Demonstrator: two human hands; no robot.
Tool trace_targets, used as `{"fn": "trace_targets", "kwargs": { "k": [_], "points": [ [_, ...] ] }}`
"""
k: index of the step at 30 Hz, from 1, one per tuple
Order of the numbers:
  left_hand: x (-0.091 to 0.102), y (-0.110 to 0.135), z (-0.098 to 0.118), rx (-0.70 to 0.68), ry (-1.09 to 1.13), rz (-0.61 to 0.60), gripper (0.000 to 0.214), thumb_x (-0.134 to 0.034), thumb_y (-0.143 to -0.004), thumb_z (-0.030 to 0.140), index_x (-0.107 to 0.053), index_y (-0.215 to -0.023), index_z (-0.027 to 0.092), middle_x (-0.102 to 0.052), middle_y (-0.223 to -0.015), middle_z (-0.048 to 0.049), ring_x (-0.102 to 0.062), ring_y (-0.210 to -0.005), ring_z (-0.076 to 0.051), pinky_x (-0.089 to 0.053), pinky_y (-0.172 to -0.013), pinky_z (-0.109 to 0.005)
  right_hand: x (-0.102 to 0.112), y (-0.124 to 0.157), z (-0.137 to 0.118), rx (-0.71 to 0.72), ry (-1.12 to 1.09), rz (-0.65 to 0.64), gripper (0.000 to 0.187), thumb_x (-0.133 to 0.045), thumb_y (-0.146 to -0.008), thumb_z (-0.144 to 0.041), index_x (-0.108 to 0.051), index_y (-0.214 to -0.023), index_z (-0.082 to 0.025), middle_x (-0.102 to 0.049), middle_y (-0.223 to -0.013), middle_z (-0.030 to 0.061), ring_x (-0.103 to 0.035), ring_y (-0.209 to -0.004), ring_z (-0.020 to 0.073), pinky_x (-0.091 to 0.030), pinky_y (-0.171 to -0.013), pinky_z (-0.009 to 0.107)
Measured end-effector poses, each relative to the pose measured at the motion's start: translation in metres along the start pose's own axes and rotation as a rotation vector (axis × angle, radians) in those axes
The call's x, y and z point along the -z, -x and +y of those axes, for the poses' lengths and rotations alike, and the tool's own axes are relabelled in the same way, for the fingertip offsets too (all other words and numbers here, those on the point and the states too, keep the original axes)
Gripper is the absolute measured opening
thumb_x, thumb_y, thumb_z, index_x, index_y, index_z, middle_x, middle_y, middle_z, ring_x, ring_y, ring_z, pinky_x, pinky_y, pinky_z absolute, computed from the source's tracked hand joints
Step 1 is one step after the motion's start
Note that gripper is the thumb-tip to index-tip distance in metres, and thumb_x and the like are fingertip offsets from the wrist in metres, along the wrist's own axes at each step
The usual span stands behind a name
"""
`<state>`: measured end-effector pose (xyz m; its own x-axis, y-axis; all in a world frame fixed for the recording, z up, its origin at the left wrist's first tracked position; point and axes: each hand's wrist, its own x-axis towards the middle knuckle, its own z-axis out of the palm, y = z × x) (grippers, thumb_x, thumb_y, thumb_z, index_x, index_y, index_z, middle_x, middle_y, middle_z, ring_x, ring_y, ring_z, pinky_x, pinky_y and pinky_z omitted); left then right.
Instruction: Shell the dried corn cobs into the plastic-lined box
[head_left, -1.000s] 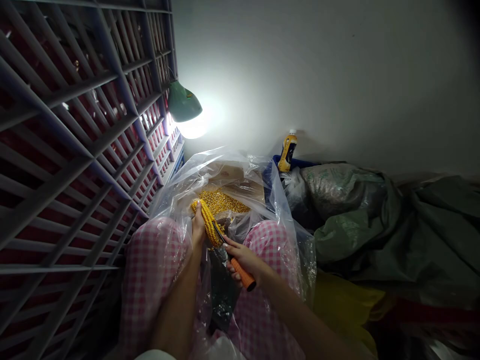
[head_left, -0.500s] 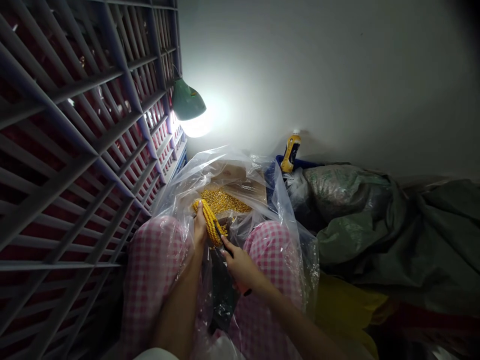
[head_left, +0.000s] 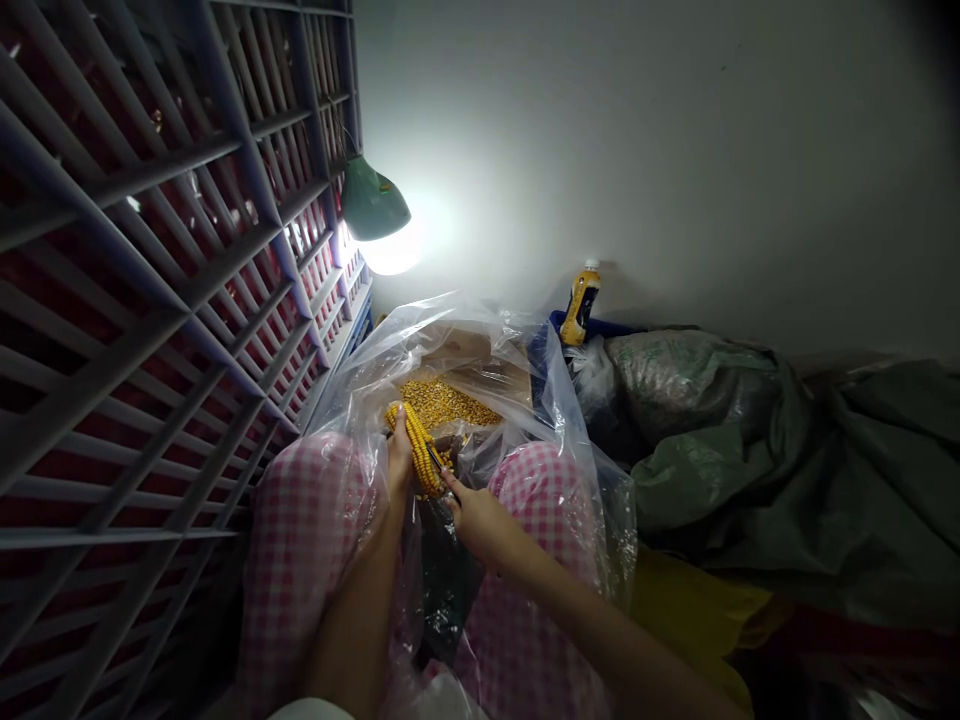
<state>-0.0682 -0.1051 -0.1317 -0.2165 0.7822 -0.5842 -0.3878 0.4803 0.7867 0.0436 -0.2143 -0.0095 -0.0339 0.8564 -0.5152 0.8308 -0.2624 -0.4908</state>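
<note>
My left hand (head_left: 401,455) is closed around a yellow corn cob (head_left: 417,452), which tilts down to the right between my knees. In my right hand (head_left: 480,525) is a slim dark tool (head_left: 435,457), its shaft lying against the cob's kernels near the lower end. Most of its handle is hidden in my fist, so its exact kind does not show. Behind the cob, a heap of loose corn kernels (head_left: 450,403) lies inside a clear plastic bag (head_left: 559,400). The bag spreads over both my knees, and a few kernels sit by the cob's lower end.
A purple slatted crate wall (head_left: 255,230) rises close on the left, with a lit green lamp (head_left: 375,205) hanging from it. To the right are a yellow bottle (head_left: 580,303), a stuffed sack (head_left: 690,375) and dark green cloth (head_left: 787,500). A white wall stands behind.
My right hand has turned a little, and the tool's shaft has shifted slightly up and left along the cob. The handle's end, visible earlier, is now hidden. My left hand keeps its hold.
</note>
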Motion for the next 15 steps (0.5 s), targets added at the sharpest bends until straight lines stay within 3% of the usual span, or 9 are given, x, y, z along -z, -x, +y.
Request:
{"fn": "trace_targets", "kwargs": {
  "k": [3,6,8,10,15],
  "points": [
    [-0.001,0.004,0.003,-0.004,-0.114,0.051,0.054,-0.049,-0.071,0.067,-0.064,-0.072,0.016,-0.065,-0.065,-0.0103,-0.063,-0.066,-0.024,-0.047,-0.056,-0.030,0.010,0.000,0.000,-0.148,-0.405,-0.200,0.052,-0.038,-0.089,-0.036,-0.030,-0.140,-0.029,-0.057,-0.056,-0.0007,-0.052,-0.043,0.0140,-0.045,-0.053,0.028],
    [-0.002,0.006,0.005,-0.025,-0.137,0.052,0.055,-0.048,-0.073,0.066,-0.065,-0.077,0.015,-0.067,-0.073,-0.0107,-0.063,-0.072,-0.024,-0.047,-0.061,-0.030,0.023,-0.001,0.001,-0.296,-0.894,-0.428,0.058,-0.037,-0.089,-0.042,-0.019,-0.142,-0.029,-0.041,-0.044,-0.0088,-0.036,-0.032,0.0089,-0.036,-0.040,0.020],
    [-0.002,0.006,0.005,-0.041,-0.147,0.042,0.056,-0.048,-0.073,0.066,-0.066,-0.078,0.014,-0.067,-0.075,-0.0108,-0.062,-0.072,-0.024,-0.047,-0.061,-0.030,0.025,-0.001,0.002,-0.313,-1.015,-0.485,0.058,-0.037,-0.089,-0.042,-0.018,-0.142,-0.029,-0.039,-0.045,-0.0096,-0.034,-0.031,0.0078,-0.033,-0.037,0.018],
    [-0.002,0.006,0.005,-0.038,-0.148,0.041,0.058,-0.047,-0.072,0.068,-0.066,-0.076,0.014,-0.067,-0.072,-0.0111,-0.062,-0.070,-0.024,-0.047,-0.061,-0.031,0.021,-0.002,0.004,-0.268,-0.859,-0.412,0.056,-0.036,-0.089,-0.041,-0.021,-0.142,-0.029,-0.044,-0.046,-0.0078,-0.038,-0.032,0.0095,-0.036,-0.039,0.020],
    [-0.001,0.004,0.003,-0.001,-0.127,0.073,0.058,-0.047,-0.070,0.070,-0.066,-0.072,0.016,-0.065,-0.065,-0.0115,-0.062,-0.065,-0.025,-0.048,-0.060,-0.034,-0.004,-0.003,0.006,0.035,0.033,0.003,0.049,-0.039,-0.087,-0.027,-0.039,-0.136,-0.025,-0.068,-0.078,0.0098,-0.063,-0.065,0.0213,-0.044,-0.063,0.031]
  ]
}}
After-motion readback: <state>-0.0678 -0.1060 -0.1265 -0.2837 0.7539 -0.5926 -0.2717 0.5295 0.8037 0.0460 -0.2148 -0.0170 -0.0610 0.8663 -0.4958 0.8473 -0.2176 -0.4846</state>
